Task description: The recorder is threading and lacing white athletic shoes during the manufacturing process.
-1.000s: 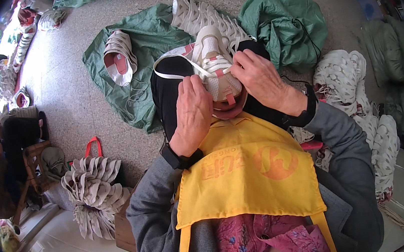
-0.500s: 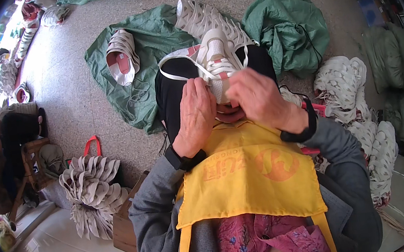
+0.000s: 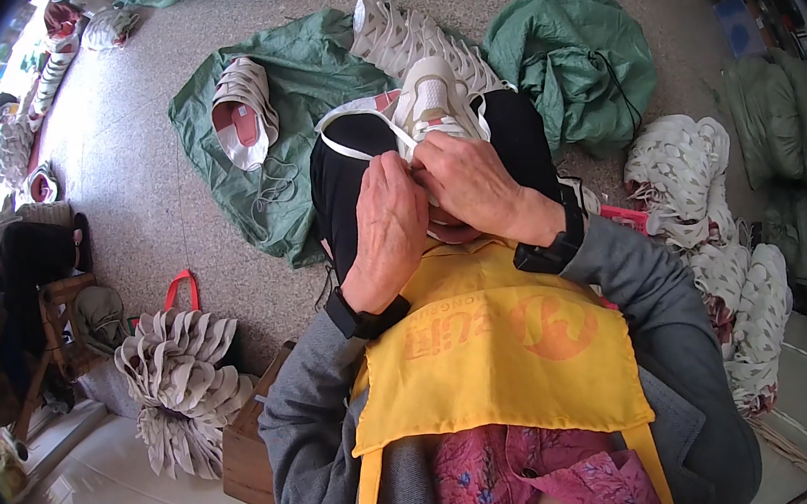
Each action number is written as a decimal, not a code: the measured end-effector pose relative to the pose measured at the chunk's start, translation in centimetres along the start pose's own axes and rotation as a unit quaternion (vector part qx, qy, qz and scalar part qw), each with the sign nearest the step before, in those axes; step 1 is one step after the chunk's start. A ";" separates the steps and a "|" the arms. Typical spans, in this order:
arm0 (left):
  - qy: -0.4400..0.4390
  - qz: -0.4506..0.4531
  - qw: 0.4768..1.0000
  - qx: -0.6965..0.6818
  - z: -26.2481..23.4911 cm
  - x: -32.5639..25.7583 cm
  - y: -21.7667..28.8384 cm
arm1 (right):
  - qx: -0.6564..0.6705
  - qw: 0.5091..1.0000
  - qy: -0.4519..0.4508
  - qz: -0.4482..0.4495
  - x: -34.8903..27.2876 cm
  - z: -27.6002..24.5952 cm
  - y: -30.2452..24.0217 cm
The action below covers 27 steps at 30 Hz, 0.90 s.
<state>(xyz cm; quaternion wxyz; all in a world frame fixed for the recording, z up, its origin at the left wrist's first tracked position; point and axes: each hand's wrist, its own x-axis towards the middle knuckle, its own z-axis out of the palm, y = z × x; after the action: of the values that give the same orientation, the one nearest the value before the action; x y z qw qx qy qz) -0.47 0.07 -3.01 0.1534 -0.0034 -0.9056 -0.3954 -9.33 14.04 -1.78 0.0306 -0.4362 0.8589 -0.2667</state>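
Note:
A white and beige athletic shoe rests across my lap, between my black-clad knees, with red showing inside its opening. A white shoelace loops out on its left and runs to the fingertips of my left hand, which is closed on it at the shoe's left edge. Bent over the laced part, my right hand has its fingers pinched together, their tips meeting my left fingertips. What the right fingers hold is hidden by the hand. A yellow apron lies just below the shoe.
On a green sheet ahead lie a single shoe and a row of white shoes. A bunched green sack sits to their right. More stacked shoes stand at my right, and a pile of pale shoe parts at my left.
My right hand has moved left and in toward my left hand, covering more of the shoe's laced part. My left hand and the shoe have barely moved.

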 end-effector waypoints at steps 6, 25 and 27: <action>0.013 0.005 0.999 -0.031 -0.3 0.1 -0.1 | -0.025 1.000 0.004 -0.017 0.4 0.1 -0.1; -0.020 0.010 0.993 -0.113 -1.2 1.1 1.3 | 0.410 0.892 -0.086 0.170 -1.4 -9.8 2.7; -0.050 0.023 0.987 -0.151 -1.0 1.4 1.7 | 0.439 0.879 -0.078 0.169 -0.2 -9.6 1.8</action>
<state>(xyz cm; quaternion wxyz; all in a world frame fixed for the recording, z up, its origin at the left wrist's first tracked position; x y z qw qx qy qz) -1.31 0.37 -0.74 0.1145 -0.0668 -0.8416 -0.5236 -13.32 19.20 5.52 0.3299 -0.2460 0.7093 -0.5723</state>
